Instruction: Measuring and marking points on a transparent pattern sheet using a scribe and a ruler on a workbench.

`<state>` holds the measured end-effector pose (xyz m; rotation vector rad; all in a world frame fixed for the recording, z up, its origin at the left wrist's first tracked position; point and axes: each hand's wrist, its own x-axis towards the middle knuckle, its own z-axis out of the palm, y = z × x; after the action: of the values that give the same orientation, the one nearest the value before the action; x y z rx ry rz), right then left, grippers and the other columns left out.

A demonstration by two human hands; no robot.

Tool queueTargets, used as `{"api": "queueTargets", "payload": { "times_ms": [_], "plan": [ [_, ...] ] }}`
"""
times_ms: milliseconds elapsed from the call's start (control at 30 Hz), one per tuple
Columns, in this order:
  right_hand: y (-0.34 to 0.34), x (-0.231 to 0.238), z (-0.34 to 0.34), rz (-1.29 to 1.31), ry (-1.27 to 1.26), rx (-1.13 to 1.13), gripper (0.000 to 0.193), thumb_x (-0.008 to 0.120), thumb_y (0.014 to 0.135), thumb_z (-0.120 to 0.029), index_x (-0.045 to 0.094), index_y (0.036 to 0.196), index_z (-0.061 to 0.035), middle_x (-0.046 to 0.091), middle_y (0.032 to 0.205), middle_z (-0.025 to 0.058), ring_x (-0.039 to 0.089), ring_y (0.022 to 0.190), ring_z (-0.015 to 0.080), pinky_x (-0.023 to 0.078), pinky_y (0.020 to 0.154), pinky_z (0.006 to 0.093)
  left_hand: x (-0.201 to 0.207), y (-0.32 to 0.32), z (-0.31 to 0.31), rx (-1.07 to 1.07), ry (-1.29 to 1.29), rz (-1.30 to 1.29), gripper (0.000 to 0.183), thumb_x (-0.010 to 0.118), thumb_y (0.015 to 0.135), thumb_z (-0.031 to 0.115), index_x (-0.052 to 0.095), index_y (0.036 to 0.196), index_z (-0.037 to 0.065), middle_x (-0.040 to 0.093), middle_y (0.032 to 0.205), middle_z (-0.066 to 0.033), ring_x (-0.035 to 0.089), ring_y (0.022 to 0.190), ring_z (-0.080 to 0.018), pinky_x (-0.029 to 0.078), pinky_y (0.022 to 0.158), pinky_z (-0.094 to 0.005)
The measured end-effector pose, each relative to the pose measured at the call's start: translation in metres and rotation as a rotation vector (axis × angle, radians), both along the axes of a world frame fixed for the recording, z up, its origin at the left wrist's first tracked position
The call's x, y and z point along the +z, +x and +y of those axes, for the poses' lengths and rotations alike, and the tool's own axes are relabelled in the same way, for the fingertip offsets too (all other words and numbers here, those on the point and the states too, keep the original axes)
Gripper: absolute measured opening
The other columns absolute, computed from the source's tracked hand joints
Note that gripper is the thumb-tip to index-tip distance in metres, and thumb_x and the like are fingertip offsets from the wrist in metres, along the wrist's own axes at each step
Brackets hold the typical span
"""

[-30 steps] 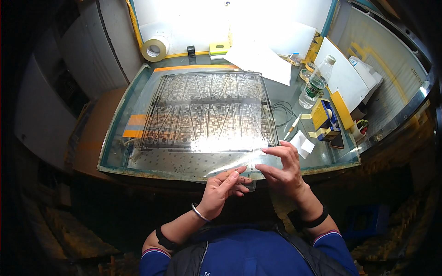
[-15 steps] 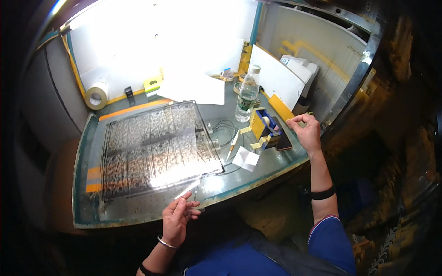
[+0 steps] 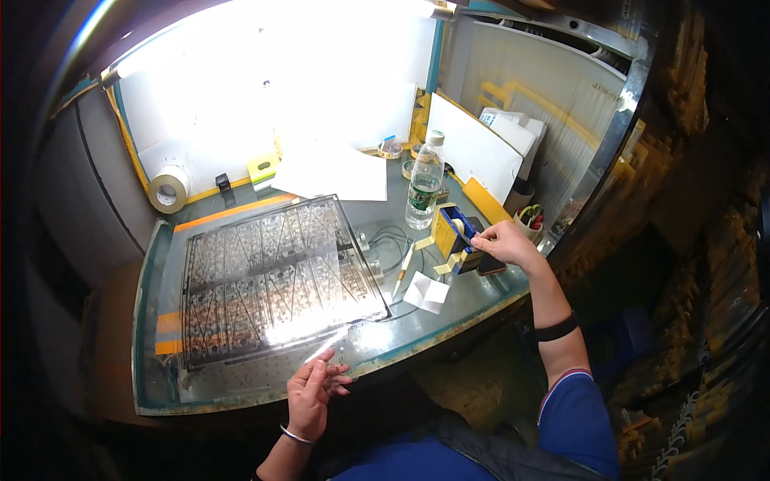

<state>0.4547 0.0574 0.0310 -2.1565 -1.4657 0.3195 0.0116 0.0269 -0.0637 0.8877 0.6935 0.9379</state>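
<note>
My left hand (image 3: pixel 309 397) is at the near edge of the bench, thumb and forefinger closed on a thin white stick (image 3: pixel 327 345) that points up and right. Beyond it lies a dark-framed, clear flat sheet (image 3: pixel 265 280) with a dense pattern of lines and spots. My right hand (image 3: pixel 507 243) is pinched at the top of a blue and yellow tape dispenser (image 3: pixel 446 228); what its fingertips hold is too small to make out. Strips of yellowish tape hang off the dispenser's front. A folded white paper (image 3: pixel 426 293) and a white and brown pen-like tool (image 3: pixel 403 266) lie before it.
Behind the dispenser stands a water bottle (image 3: pixel 425 180). Thin dark cable (image 3: pixel 389 240) coils beside the sheet. A large tape roll (image 3: pixel 168 189) sits at the back left, near white paper (image 3: pixel 345 172). At right, a cup holds scissors (image 3: pixel 531 216). A white board (image 3: pixel 473 144) leans behind.
My right hand has come left and down, from beside the yellow strip to the tape dispenser. My left hand keeps its pinch on the stick. The whole view has shifted slightly.
</note>
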Motion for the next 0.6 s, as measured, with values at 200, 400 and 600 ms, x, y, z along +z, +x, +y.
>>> {"api": "queueTargets", "payload": {
  "times_ms": [200, 400, 600],
  "plan": [
    [0.010, -0.010, 0.012, 0.141, 0.022, 0.027, 0.027, 0.071, 0.082, -0.029, 0.075, 0.082, -0.0025, 0.071, 0.073, 0.0128, 0.065, 0.065, 0.0213, 0.051, 0.067, 0.0345, 0.001, 0.003, 0.000, 0.005, 0.003, 0.022, 0.040, 0.050, 0.103, 0.025, 0.052, 0.130, -0.005, 0.069, 0.101, -0.0160, 0.069, 0.083, -0.0196, 0.057, 0.067, -0.0287],
    [-0.015, -0.005, 0.002, 0.048, 0.240, -0.040, 0.022, 0.070, 0.080, -0.024, 0.075, 0.080, -0.0024, 0.073, 0.074, 0.0095, 0.069, 0.067, 0.0182, 0.053, 0.069, 0.0305, 0.003, 0.003, 0.000, 0.006, 0.002, 0.040, 0.040, 0.049, 0.104, 0.025, 0.052, 0.130, -0.006, 0.069, 0.101, -0.0163, 0.069, 0.083, -0.0194, 0.057, 0.067, -0.0288],
    [-0.021, -0.025, -0.023, 0.309, 0.411, -0.066, 0.021, 0.073, 0.079, -0.014, 0.071, 0.095, -0.0011, 0.073, 0.078, 0.0084, 0.068, 0.068, 0.0146, 0.053, 0.066, 0.0292, 0.003, 0.003, -0.001, -0.004, 0.009, 0.041, 0.041, 0.049, 0.104, 0.025, 0.052, 0.130, -0.006, 0.069, 0.101, -0.0162, 0.069, 0.084, -0.0197, 0.056, 0.066, -0.0291]
  ]
}}
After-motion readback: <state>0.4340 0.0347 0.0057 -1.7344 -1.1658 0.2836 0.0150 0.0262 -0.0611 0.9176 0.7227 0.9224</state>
